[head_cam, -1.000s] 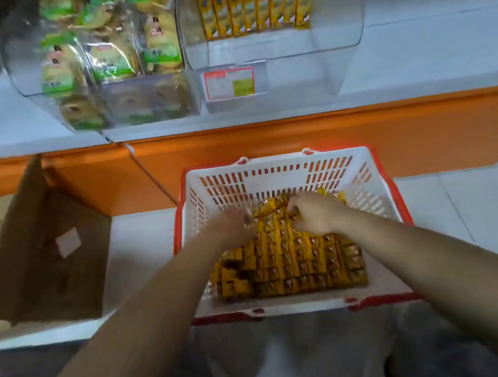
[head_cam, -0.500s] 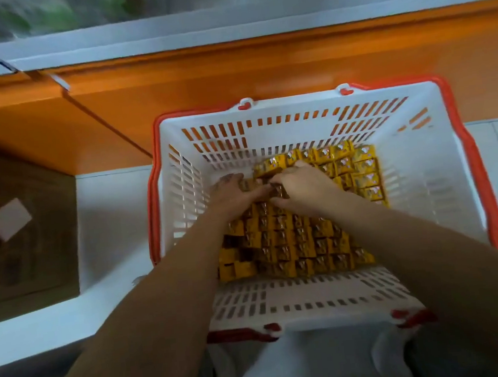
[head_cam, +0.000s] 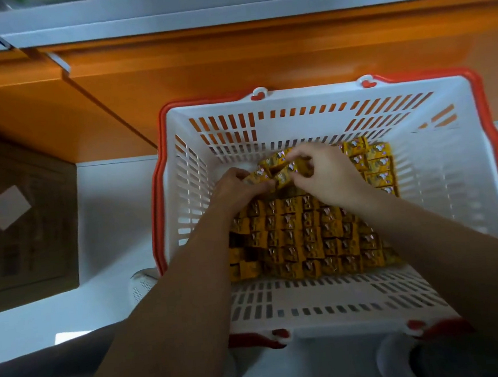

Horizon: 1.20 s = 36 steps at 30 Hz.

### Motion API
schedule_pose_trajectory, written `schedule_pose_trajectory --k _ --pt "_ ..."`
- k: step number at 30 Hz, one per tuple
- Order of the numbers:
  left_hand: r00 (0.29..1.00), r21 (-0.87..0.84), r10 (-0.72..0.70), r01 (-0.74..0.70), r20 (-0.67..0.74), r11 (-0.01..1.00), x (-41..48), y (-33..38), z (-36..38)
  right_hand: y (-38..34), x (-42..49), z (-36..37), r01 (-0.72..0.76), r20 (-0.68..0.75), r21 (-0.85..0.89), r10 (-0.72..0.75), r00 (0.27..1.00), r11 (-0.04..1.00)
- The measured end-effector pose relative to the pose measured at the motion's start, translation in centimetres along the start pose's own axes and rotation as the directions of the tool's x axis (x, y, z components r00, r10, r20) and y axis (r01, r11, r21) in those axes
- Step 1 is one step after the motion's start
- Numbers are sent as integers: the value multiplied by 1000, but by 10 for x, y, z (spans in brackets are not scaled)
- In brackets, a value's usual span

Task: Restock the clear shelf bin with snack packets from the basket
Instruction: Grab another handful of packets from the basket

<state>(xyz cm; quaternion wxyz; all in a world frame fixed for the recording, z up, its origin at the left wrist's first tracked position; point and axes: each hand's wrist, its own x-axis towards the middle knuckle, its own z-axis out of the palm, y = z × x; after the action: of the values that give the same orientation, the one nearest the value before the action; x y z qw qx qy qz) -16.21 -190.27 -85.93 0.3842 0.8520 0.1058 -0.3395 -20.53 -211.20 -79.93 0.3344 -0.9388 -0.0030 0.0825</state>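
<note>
A white slotted basket [head_cam: 481,184] with a red rim stands on the floor below me. Rows of small yellow snack packets [head_cam: 307,237] cover its bottom. Both my hands are inside it near the far wall. My left hand [head_cam: 235,186] grips a loose bunch of lifted packets [head_cam: 273,169] from the left. From the right, my right hand [head_cam: 328,174] pinches the same bunch with curled fingers. The clear shelf bin is out of view.
An orange shelf base [head_cam: 229,59] with a grey ledge [head_cam: 254,2] runs across the top. A brown cardboard box [head_cam: 22,216] lies on the white floor [head_cam: 114,219] to the left. My shoes [head_cam: 143,285] and dark trouser legs sit at the near edge.
The view tilted down and the shelf bins left the frame. Both hands moved toward the basket's far wall and raised a bunch of packets off the rows.
</note>
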Motion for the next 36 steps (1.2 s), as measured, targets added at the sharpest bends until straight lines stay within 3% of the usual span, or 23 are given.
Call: schedule_pose_trajectory --k 2,5,7,12,19,24,36 --pt "998 -12 22 -22 56 1000 3 1 -3 -2 1 0 -63 -76 144 74 994 988" --pt "967 -35 41 -33 250 999 8 4 -9 -4 4 5 -109 -119 162 129 985 981" --pt "955 13 41 -47 294 999 11 6 -12 -3 5 8 -132 -122 154 151 981 979" --pt "983 70 44 -57 176 996 13 0 -11 -3 14 9 -110 -27 11 110 994 994" --pt "991 -235 -73 45 -115 971 9 -4 -1 -1 27 13 -151 140 -118 167 976 981" --pt "998 -239 22 -35 -54 970 14 1 2 -3 31 25 -110 160 -264 156 975 958" --pt "995 -210 29 -49 -94 977 12 -5 5 -8 23 39 -119 20 -305 131 991 945"
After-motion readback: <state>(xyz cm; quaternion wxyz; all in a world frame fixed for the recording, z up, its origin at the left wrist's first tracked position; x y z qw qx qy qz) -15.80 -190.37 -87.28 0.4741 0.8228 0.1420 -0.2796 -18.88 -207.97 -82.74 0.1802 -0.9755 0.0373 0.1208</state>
